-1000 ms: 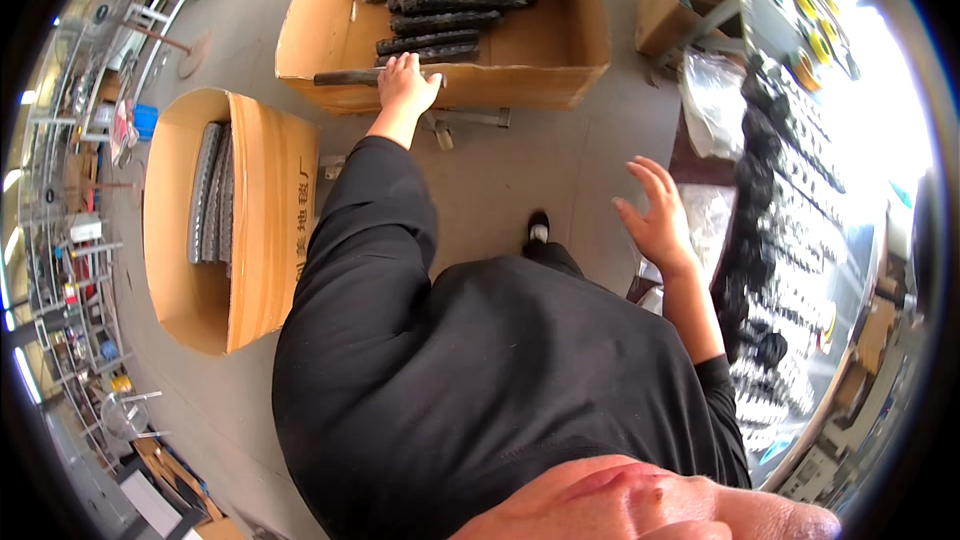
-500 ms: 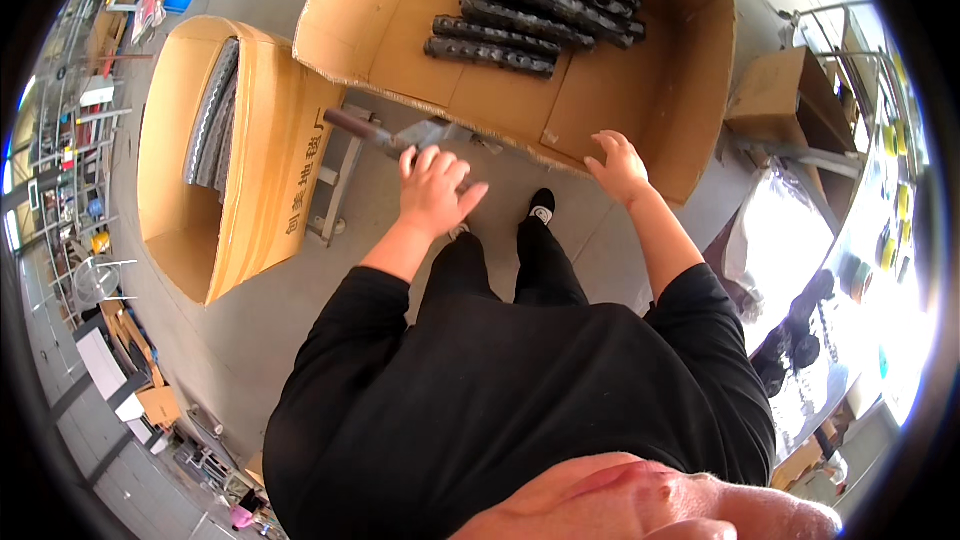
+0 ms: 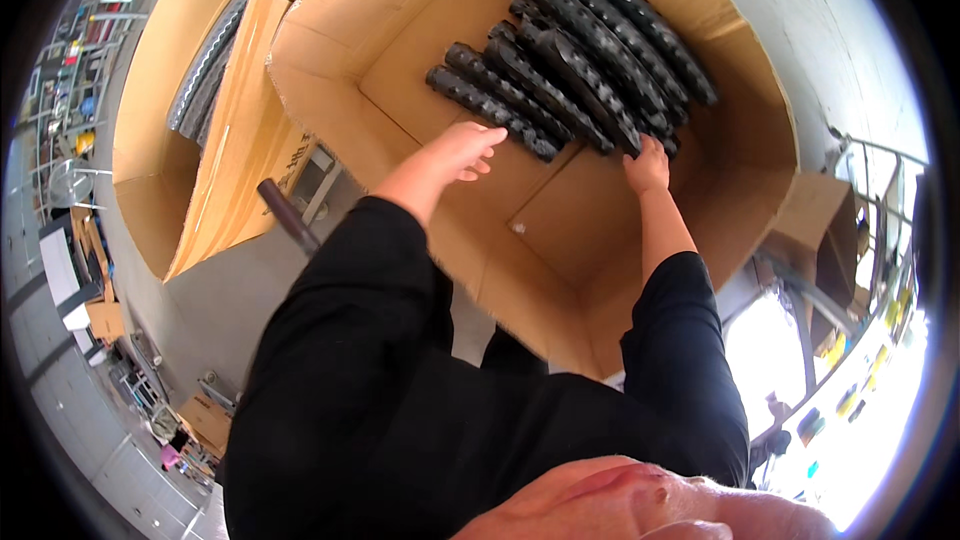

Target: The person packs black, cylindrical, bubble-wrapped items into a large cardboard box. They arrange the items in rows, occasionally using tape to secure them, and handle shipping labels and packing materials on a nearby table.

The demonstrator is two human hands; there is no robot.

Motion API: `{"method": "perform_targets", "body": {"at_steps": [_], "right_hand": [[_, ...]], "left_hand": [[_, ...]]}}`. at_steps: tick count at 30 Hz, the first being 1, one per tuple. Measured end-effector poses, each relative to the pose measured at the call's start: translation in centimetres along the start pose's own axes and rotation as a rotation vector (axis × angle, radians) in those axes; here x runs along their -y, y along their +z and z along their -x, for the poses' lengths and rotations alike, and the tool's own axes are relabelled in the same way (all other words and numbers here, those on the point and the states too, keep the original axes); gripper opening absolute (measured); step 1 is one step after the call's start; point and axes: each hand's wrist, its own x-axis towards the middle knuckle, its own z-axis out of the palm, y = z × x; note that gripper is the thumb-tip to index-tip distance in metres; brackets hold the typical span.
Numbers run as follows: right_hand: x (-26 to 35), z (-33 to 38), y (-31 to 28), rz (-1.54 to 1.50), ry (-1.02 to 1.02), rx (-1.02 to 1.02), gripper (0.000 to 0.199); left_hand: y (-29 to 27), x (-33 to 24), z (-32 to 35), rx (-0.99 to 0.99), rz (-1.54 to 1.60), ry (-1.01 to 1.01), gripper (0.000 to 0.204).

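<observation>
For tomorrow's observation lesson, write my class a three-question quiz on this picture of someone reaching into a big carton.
1. True or false: the right hand touches the black knobbly tyres.
2. What lies in the large cardboard box?
3. The left hand is: A) open, holding nothing; B) shut on a tyre; C) out of view.

Key
1. True; its fingers rest on the stack's near end, grip unclear.
2. A stack of black tyres.
3. A

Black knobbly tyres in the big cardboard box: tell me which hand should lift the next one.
Probably the right hand: it already rests on the end of the black knobbly tyres in the large open cardboard box. The left hand hovers open above the box floor, just short of the nearest tyre.
</observation>
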Motion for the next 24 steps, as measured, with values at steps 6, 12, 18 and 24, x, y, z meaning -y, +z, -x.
{"method": "perform_targets", "body": {"at_steps": [6, 12, 18, 24], "right_hand": [[1.4, -8.2, 6.8, 0.221, 0.005, 0.06, 0.1], [1.9, -10.5, 8.3, 0.318, -0.16, -0.141, 0.088], [2.5, -13.1, 8.7, -0.607, -0.194, 0.471, 0.084], [5.8, -12.9, 16.0, -0.306, -0.284, 0.099, 0.095]], "left_hand": [[3.1, 12.2, -22.3, -0.199, 0.433, -0.271, 0.071], [4.8, 14.0, -34.9, -0.325, 0.788, 0.031, 0.082], [6.5, 13.9, -35.4, -0.647, 0.944, 0.088, 0.06], [5.8, 14.8, -32.9, -0.085, 1.271, 0.286, 0.049]]}}
